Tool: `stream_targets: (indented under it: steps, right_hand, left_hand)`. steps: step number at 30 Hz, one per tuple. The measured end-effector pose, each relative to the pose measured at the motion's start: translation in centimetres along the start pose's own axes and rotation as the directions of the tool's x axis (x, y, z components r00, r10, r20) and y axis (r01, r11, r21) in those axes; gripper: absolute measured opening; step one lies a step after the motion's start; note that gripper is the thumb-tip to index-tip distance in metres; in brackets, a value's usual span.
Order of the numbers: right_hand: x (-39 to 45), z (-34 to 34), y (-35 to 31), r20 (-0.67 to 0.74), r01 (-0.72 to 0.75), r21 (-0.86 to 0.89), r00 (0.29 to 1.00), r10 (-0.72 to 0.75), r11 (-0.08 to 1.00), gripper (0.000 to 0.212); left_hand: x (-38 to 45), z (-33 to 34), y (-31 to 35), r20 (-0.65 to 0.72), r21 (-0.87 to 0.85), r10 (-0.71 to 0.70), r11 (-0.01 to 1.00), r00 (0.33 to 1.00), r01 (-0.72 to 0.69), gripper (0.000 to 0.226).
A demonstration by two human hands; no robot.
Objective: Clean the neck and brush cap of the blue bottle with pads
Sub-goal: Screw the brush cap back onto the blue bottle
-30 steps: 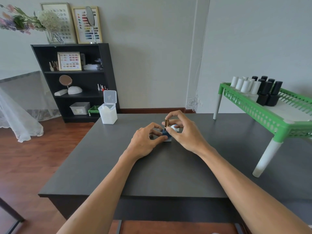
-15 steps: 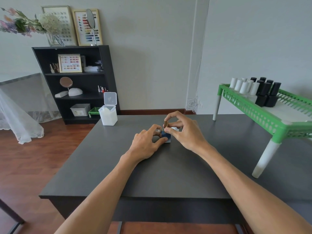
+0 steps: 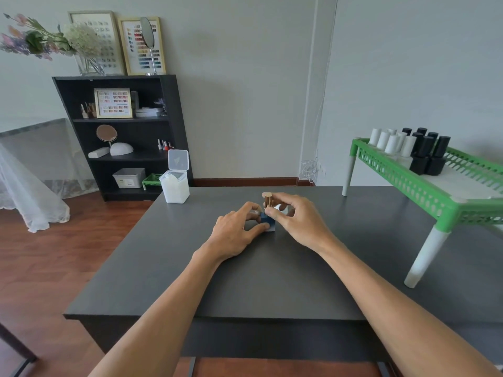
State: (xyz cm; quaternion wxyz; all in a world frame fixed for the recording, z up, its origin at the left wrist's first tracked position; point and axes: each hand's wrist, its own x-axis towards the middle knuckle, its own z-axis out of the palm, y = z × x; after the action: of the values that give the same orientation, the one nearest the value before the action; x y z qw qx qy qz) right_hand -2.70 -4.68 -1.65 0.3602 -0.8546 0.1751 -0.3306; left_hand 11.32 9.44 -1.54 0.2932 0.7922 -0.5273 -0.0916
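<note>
A small blue bottle [image 3: 266,219] stands on the dark table [image 3: 245,281], near its middle. Its gold brush cap [image 3: 267,199] sticks up above my fingers. My left hand [image 3: 236,233] grips the bottle's body from the left, thumb along its front. My right hand [image 3: 295,220] pinches the gold cap between thumb and forefinger. A bit of white, perhaps a pad [image 3: 278,207], shows under my right fingers; I cannot tell what it is. The bottle's neck is hidden by my fingers.
A clear box of white pads [image 3: 174,186] with its lid flipped up stands at the table's back left. A green rack [image 3: 424,183] on white legs at the right carries several white and black bottles. A black bookshelf [image 3: 122,137] stands beyond the table.
Both hands stay on the bottle and cap. My right fingers have shifted slightly around the gold cap. The bottle has not moved on the table.
</note>
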Motion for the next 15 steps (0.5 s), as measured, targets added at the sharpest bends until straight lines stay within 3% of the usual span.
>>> stream_targets:
  steps: [4,15]
  right_hand:
    - [0.39,-0.17,0.19,0.02,-0.007,0.062,1.0,0.006,0.998,0.021]
    - [0.68,0.0,-0.07,-0.046,-0.011,0.088,0.999,0.016,0.996,0.027]
  left_hand:
    - [0.06,0.06,-0.07,0.007,0.05,0.021,0.999,1.0,-0.021,0.04]
    - [0.38,0.31,-0.14,0.007,0.095,0.028,0.995,1.0,-0.028,0.04]
